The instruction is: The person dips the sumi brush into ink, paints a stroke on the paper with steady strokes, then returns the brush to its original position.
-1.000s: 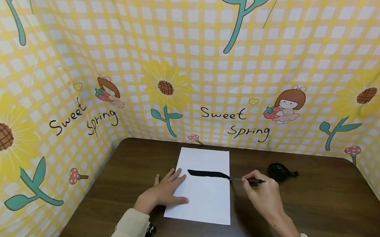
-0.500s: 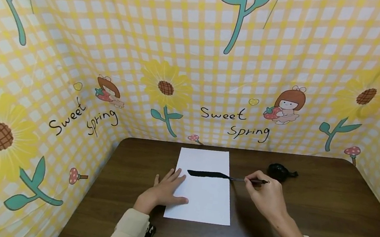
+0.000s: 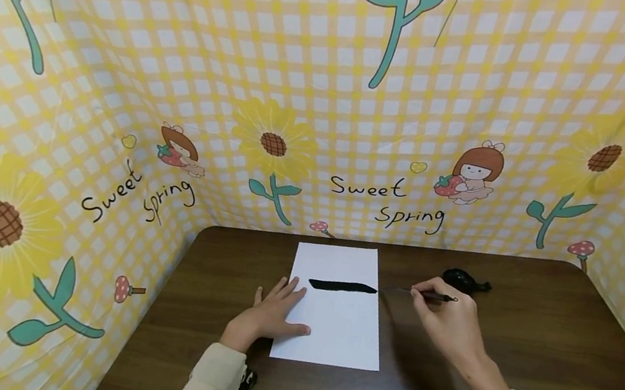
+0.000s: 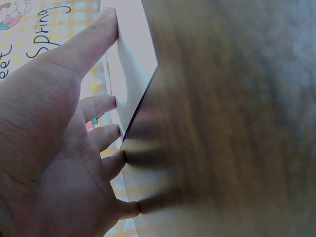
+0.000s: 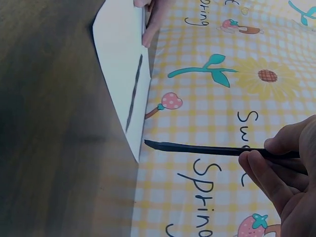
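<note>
A white sheet of paper (image 3: 337, 333) lies on the dark wooden table, with a thick black stroke (image 3: 342, 287) running across it. My left hand (image 3: 268, 316) rests on the sheet's left edge, fingers spread and thumb out over the paper. To the right of the sheet, my right hand (image 3: 448, 320) pinches a thin black brush (image 5: 197, 148) between thumb and fingers. In the right wrist view, the brush's dark tip is raised, apart from the paper. Only the shadowy front of the brush shows in the head view.
A black, rounded object with a narrow neck (image 3: 464, 282) lies on the table (image 3: 557, 339) behind my right hand. A yellow checked cloth (image 3: 382, 131) with flower prints hangs around the table's back and sides.
My right hand has drawn the brush to the right, and its tip has come away from the stroke's right end. The left hand and the paper stay in place.
</note>
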Demonstrator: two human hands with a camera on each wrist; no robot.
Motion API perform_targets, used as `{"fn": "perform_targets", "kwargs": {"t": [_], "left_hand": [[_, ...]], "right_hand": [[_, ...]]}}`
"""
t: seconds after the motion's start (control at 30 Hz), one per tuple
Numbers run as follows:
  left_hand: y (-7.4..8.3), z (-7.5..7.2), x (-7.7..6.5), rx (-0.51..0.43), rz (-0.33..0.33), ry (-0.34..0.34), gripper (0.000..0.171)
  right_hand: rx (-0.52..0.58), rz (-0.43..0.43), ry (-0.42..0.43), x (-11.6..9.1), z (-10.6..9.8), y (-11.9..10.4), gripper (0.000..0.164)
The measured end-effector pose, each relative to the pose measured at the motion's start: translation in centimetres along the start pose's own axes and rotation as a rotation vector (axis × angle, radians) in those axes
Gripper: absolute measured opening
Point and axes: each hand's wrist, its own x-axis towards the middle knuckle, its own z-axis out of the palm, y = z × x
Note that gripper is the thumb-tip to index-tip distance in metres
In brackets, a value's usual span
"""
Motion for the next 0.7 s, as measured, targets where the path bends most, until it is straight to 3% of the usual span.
{"fn": "perform_targets", "kwargs": {"t": [0.7], "left_hand": [[-0.1,0.0,-0.1,0.003,0.003,-0.002,0.095]], "right_hand": [[0.004,-0.032,0.086,1.7,-2.5,-0.3,0.015]]}}
